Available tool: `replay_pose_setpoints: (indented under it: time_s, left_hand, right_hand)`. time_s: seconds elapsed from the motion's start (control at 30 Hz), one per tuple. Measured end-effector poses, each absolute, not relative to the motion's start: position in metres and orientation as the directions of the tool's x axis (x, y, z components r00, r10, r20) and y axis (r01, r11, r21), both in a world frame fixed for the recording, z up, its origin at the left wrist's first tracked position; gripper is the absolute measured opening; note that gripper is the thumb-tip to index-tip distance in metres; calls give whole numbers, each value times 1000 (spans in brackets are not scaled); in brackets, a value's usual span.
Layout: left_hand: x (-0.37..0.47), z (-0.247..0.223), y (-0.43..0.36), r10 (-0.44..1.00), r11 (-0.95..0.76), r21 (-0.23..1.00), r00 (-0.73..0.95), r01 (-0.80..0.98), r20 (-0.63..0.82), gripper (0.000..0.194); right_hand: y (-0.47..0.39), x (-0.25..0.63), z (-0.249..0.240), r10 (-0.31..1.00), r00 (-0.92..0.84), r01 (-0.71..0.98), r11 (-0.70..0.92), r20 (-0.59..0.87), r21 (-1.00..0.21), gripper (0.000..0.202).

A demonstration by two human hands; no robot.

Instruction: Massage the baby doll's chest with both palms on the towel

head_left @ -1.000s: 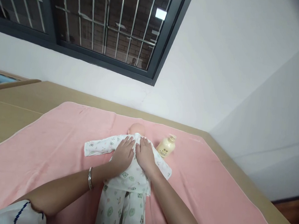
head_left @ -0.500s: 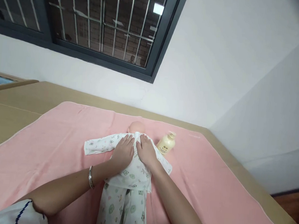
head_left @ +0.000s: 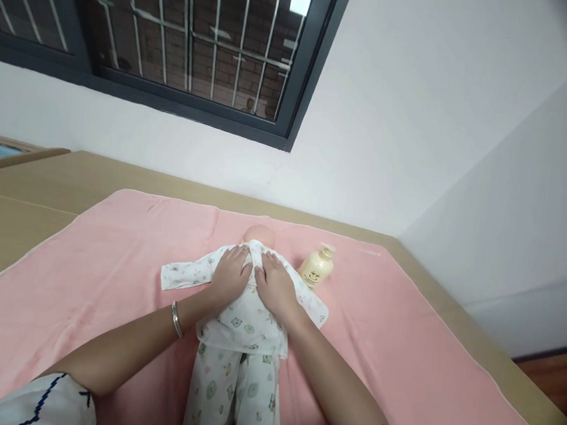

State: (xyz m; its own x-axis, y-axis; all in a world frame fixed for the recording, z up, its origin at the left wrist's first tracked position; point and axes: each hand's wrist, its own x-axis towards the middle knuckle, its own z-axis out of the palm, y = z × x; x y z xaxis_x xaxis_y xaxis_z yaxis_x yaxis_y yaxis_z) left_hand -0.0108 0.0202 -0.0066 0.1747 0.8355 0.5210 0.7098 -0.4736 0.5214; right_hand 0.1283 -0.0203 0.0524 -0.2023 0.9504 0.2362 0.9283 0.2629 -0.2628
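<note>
A doll lies on a pink blanket, dressed in a white printed top (head_left: 251, 323) and matching trousers (head_left: 213, 389). Its round bald head (head_left: 259, 235) shows above the collar, partly covered by the cloth. My left hand (head_left: 230, 277) rests flat on the left side of the upper chest, fingers pointing toward the head. On the right side of the chest lies my right hand (head_left: 277, 286), its fingers spread on the fabric. Neither hand grips anything. The left sleeve stretches out sideways; the right one slants down toward a cream pump bottle.
The cream pump bottle (head_left: 317, 267) leans on the blanket right of the doll. The pink blanket (head_left: 400, 350) covers most of a wooden surface (head_left: 116, 175). Behind stand a white wall (head_left: 366, 147) and a barred window with a dark frame (head_left: 289, 132).
Both hands have slid slightly toward the doll's head, and the top's collar has shifted up over part of the head. The view has tilted slightly.
</note>
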Motion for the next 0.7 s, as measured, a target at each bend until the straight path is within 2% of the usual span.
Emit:
replay_pose_setpoints:
  time_s: [0.2,0.43,0.57,0.7]
  left_hand:
    - [-9,-6,15,826,-477,492,179,728,535,43]
    - [-8,-3,4,755,-542,391,226,744,616,38]
    - [-7,-2,1,744,-541,374,222,753,630,37]
    - [-13,2,11,795,-485,377,219,789,565,37]
  right_hand:
    - [-6,135,42,955,-189,922,252,227,-295,54]
    - [1,143,46,966,-206,907,249,160,-339,57]
    - [-3,138,49,970,-190,927,228,151,-298,56]
    - [-22,121,47,974,-114,965,155,197,-210,53]
